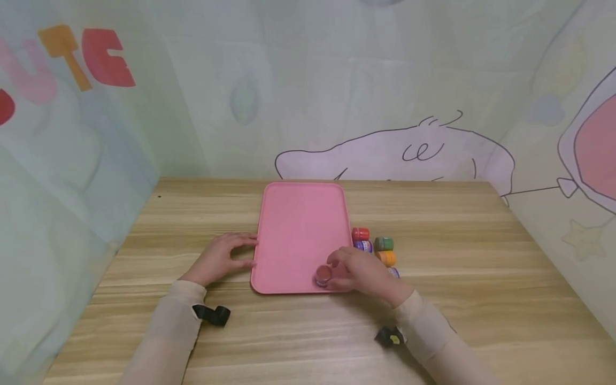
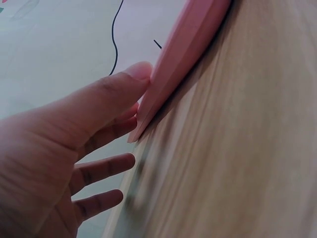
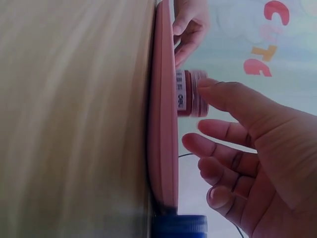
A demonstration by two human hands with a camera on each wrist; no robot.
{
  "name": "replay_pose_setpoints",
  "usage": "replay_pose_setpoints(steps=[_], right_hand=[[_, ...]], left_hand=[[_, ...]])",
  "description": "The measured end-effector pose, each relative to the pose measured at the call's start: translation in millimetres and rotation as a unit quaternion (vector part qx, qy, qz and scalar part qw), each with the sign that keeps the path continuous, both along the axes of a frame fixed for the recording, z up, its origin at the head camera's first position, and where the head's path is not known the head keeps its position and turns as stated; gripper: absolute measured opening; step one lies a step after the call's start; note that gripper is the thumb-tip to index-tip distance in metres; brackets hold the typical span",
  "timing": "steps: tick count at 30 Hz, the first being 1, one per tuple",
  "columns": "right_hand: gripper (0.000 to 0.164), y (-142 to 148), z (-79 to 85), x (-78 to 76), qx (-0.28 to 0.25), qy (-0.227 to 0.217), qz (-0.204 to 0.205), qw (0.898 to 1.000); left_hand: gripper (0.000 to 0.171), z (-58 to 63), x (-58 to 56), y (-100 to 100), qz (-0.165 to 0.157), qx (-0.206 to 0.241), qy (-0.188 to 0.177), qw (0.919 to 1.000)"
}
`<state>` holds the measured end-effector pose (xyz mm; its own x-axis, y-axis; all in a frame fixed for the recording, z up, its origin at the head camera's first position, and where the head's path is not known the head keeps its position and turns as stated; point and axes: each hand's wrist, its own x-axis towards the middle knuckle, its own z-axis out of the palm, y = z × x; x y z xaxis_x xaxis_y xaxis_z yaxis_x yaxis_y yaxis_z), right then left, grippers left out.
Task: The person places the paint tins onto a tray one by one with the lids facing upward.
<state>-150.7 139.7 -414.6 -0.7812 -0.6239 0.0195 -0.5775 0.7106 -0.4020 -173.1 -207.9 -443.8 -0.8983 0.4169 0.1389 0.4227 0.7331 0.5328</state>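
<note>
Here's the brown jar, on the pink tray just left of the right hand: that hand is spread wide, 1 thumb at the lid, the other fingers not wrapped round. Danger here: a sideways nudge from that thumb could slide or topple it. Lid points up, long axis vertical. The left hand, wide too, has fingertips on the tray's edge. Off the right hand's far side, a red jar, green jar and orange jar on the tabletop.

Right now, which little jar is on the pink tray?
The brownish-red jar, upright on the tray; the other jars are on the table beside it.
</note>
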Motion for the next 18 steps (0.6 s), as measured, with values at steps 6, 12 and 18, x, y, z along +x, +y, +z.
replay_pose_setpoints(steps=[6,12,18], right_hand=[[0.04,2.6,2.3,-2.3,0.014,0.009,-0.004,1.0],[0.031,4.9,6.9,-2.7,0.023,0.031,-0.003,0.999],[0.027,8.8,13.8,-3.9,0.029,0.028,-0.018,0.999]], left_hand=[[0.049,-1.5,-0.5,-1.3,-0.001,0.002,-0.001,1.0],[0.049,-1.3,-0.9,-1.7,0.0,0.0,-0.002,1.0],[0.049,-1.3,-1.5,-1.5,-0.001,0.001,-0.002,1.0]])
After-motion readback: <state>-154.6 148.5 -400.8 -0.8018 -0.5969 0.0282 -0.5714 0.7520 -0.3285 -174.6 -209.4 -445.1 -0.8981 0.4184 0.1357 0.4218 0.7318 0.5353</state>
